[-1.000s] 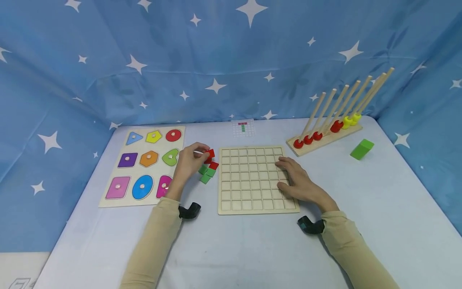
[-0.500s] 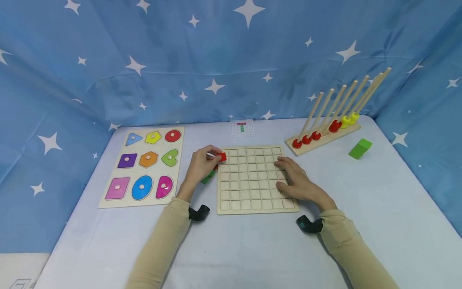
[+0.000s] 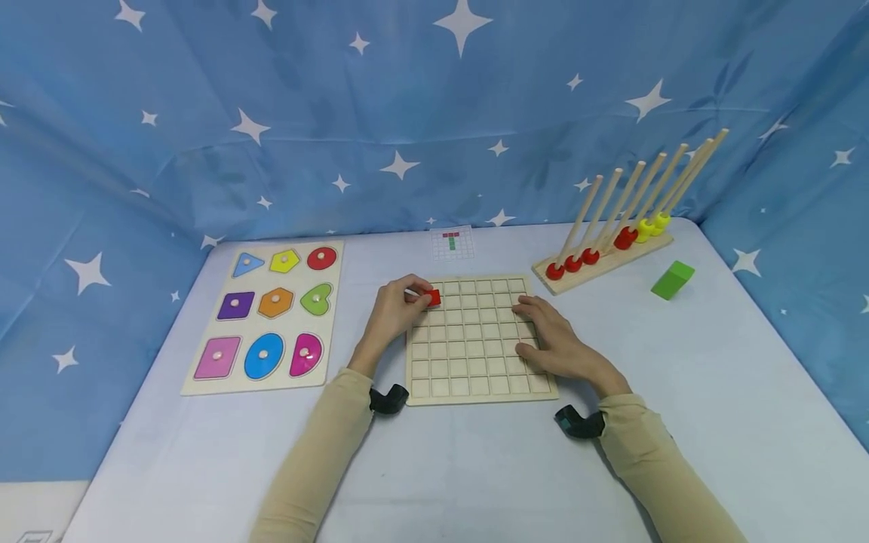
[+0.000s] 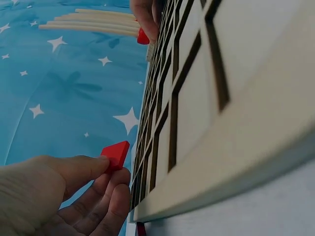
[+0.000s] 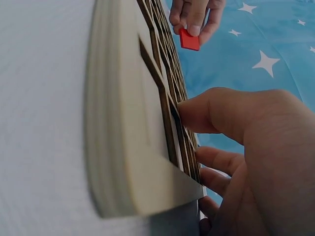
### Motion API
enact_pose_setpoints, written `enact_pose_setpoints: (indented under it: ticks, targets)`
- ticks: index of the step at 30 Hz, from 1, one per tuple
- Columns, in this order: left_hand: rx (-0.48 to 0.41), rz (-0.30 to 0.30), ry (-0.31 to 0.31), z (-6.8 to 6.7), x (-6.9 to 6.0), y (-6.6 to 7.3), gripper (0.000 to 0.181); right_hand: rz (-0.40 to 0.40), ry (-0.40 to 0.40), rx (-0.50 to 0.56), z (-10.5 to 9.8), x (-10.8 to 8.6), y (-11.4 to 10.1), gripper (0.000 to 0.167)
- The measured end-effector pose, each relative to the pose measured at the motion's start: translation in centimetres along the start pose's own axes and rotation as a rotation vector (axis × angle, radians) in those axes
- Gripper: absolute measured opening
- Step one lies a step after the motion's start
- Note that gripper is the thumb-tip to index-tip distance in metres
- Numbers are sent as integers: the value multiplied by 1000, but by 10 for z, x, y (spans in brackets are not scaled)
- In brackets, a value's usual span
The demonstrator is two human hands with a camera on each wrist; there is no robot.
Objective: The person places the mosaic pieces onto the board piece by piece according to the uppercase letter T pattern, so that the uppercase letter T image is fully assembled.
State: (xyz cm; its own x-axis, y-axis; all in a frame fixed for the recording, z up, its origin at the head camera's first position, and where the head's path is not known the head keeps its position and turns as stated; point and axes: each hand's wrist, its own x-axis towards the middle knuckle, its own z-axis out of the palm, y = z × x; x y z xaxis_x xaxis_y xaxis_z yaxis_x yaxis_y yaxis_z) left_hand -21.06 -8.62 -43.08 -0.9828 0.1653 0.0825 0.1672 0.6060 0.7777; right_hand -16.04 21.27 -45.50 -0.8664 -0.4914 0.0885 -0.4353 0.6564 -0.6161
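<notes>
On bench [image 3: 455,467], gridded board [image 3: 468,351] is touched by relaxed right hand [image 3: 562,345]; red tile [image 4: 117,154] is pinched by left hand [image 3: 395,311].

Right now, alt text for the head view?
A person's left grip pinches a red tile at the far left corner of a gridded wooden board; the right grip rests on its right side. Behind lies a T-pattern card; a shape puzzle sits left, a peg stand and green block right.
</notes>
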Motion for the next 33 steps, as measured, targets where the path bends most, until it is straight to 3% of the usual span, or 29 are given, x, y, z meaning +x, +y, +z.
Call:
enact_pose_setpoints:
  ticks: [7, 16, 27, 33]
  targets:
    - [0, 12, -17, 3, 2, 2, 12, -24, 0, 9, 0, 1, -1, 62]
    - [11, 14, -85, 13, 5, 6, 11, -18, -9, 12, 1, 1, 0, 62]
    - [95, 10, -93, 21, 12, 16, 11, -11, 1, 10, 1, -1, 1, 62]
    - [172, 52, -108, 24, 15, 20, 10, -4, 2, 4, 0, -1, 2, 61]
